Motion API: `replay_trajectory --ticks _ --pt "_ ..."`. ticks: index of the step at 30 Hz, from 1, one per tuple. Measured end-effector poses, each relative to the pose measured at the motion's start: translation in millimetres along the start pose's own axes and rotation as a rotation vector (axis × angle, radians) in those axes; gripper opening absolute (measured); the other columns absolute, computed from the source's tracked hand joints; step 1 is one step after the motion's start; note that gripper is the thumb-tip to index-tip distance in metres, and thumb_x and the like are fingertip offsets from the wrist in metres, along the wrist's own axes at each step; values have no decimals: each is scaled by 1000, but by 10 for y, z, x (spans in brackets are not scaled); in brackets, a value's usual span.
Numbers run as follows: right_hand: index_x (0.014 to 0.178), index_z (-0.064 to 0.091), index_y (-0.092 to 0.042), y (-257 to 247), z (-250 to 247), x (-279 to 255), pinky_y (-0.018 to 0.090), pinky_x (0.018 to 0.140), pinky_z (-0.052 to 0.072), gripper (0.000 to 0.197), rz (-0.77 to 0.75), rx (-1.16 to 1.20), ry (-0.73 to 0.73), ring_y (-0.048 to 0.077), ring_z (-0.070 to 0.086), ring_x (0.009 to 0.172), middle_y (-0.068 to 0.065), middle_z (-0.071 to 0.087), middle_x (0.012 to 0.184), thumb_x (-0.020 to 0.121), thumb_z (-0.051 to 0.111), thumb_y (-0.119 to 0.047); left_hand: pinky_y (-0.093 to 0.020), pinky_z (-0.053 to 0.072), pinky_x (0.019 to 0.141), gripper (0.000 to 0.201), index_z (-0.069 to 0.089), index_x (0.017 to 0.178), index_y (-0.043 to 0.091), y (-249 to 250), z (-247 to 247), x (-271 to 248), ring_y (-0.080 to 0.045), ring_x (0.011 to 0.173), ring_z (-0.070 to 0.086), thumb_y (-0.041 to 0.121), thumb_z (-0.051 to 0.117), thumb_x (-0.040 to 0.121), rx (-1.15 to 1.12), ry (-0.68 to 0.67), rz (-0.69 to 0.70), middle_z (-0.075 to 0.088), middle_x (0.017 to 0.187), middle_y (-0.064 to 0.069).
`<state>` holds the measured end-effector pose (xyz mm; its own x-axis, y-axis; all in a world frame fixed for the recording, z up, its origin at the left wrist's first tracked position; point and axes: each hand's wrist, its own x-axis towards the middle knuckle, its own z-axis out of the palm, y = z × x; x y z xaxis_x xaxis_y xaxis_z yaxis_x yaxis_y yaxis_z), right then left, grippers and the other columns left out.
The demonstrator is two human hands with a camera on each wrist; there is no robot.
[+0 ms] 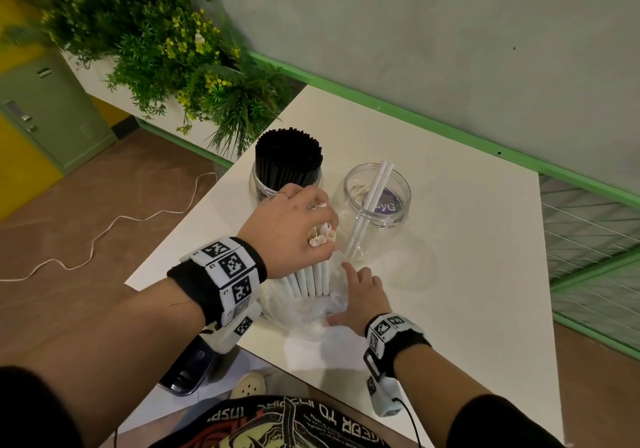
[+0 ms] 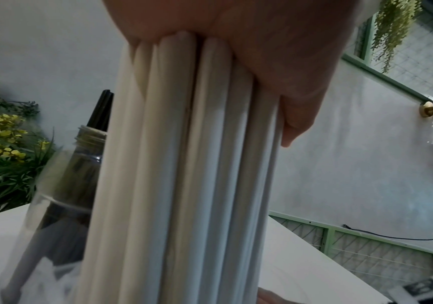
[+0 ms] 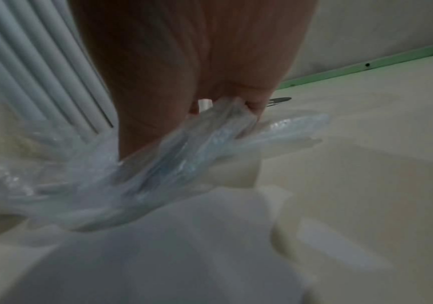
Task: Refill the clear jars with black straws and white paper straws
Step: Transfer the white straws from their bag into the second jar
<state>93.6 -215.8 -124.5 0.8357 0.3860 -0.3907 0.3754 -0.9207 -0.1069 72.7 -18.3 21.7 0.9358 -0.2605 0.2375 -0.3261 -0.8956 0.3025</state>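
My left hand (image 1: 304,229) grips the top of a bundle of white paper straws (image 1: 310,279) that stands upright in a clear plastic bag (image 1: 304,309); in the left wrist view the straws (image 2: 184,164) run down from my palm. My right hand (image 1: 360,295) pinches the bag's plastic (image 3: 210,131) beside the bundle. A clear jar (image 1: 377,198) just behind holds two white straws (image 1: 372,202). Left of it, another jar (image 1: 263,188) is packed with black straws (image 1: 287,160).
The jars and bag sit on a white table (image 1: 467,274) against a grey wall with a green rail (image 1: 415,122). A leafy plant with yellow flowers (image 1: 166,49) stands at the back left. A white cord (image 1: 104,233) lies on the floor.
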Motion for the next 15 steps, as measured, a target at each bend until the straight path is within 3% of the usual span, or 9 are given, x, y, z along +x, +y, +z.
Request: replay_trajectory --ticks 4,8,11,15 --pt "141 29 -24 17 19 70 34 94 46 82 123 439 -50 27 56 110 9 54 123 75 77 -35 -42 50 78 27 62 94 34 23 5 5 -20 104 49 55 53 79 3 -8 6 54 115 8" --pt "127 51 -19 96 84 -10 20 74 46 52 210 898 17 22 60 97 8 64 109 81 73 -14 -40 50 77 26 63 93 34 7 1 6 -20 103 49 54 54 79 -3 7 1 55 114 8" --pt "127 53 -18 124 57 -73 12 66 41 47 203 979 -10 16 58 90 5 63 104 84 69 -12 -39 50 76 25 63 93 34 -1 -2 8 -20 102 49 53 54 79 -4 13 -2 55 114 9" --pt "131 49 -21 118 -199 -172 23 83 38 43 158 887 -107 17 56 100 -1 58 109 91 58 -29 -42 50 79 26 62 94 36 5 15 34 -19 105 49 56 53 80 1 -7 -6 54 115 10"
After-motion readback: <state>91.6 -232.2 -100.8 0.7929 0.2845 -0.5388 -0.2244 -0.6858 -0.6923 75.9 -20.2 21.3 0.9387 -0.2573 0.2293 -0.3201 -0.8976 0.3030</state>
